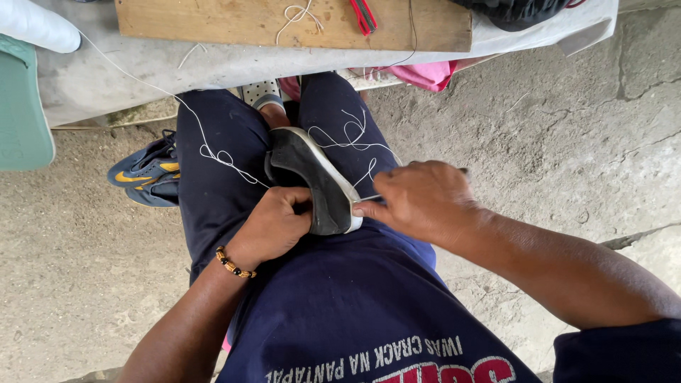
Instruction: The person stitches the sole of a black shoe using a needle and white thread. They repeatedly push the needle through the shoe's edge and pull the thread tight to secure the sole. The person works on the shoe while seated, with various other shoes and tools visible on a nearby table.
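Note:
A black shoe with a white sole edge [312, 177] lies sole-up between my knees on my dark blue trousers. My left hand [273, 225] grips the shoe's near end from the left side. My right hand [424, 198] is closed around a thin tool with a dark handle, and its metal tip [369, 198] touches the white edge of the sole. White thread [351, 138] loops loosely over my right thigh and runs from the shoe up over my left thigh toward the table.
A wooden board [284, 25] with thread and a red tool lies on a grey-covered table [142, 71] ahead. A blue and yellow sneaker [145, 174] rests on the concrete floor at left. A green object [21, 106] is at far left.

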